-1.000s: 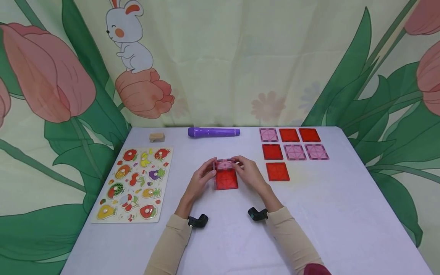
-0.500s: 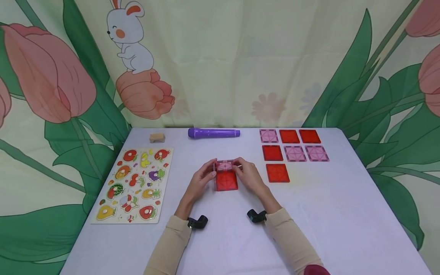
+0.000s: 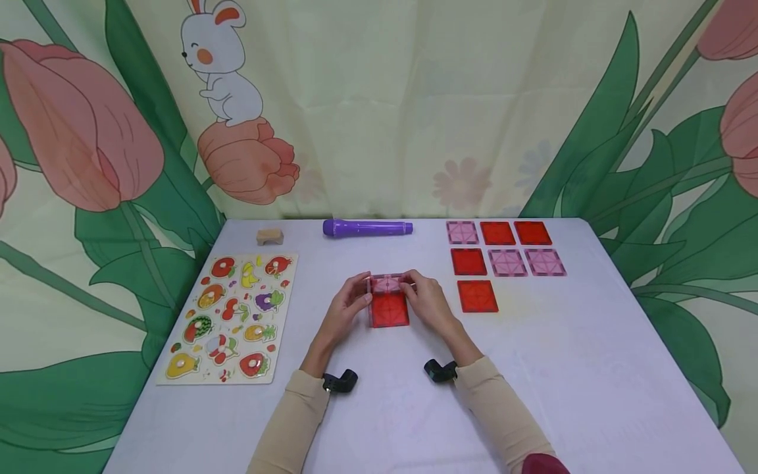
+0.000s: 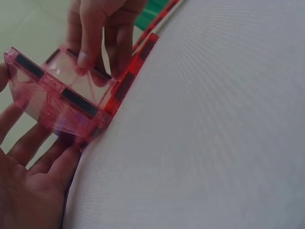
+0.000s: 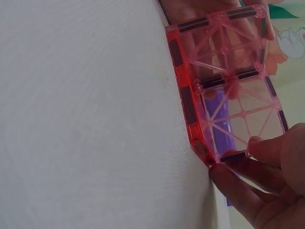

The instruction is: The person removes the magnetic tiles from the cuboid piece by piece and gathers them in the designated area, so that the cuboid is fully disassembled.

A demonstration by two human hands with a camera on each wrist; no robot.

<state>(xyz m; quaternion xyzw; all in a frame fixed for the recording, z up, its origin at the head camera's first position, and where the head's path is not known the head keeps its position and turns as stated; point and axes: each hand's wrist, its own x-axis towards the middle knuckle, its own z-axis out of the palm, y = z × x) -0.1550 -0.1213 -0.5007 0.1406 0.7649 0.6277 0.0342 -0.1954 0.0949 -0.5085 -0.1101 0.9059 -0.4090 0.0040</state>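
A red square magnetic tile point(image 3: 389, 311) lies flat on the table between the two hands. On its far edge stands a see-through pink magnetic tile point(image 5: 243, 114). A second pink tile point(image 4: 52, 90) stands along the red tile's left edge, meeting the first at a corner. My left hand point(image 3: 346, 304) holds this left pink tile, fingers spread behind its outer face and thumb at its edge. With thumb on the inner face and fingers behind, my right hand point(image 3: 428, 299) pinches the far pink tile near its right edge.
Several loose red and pink tiles point(image 3: 478, 296) lie in rows at the right. At the left is a fruit puzzle board point(image 3: 227, 322), with a small wooden block point(image 3: 270, 236) behind it. A purple toy microphone point(image 3: 368, 228) lies along the table's back edge.
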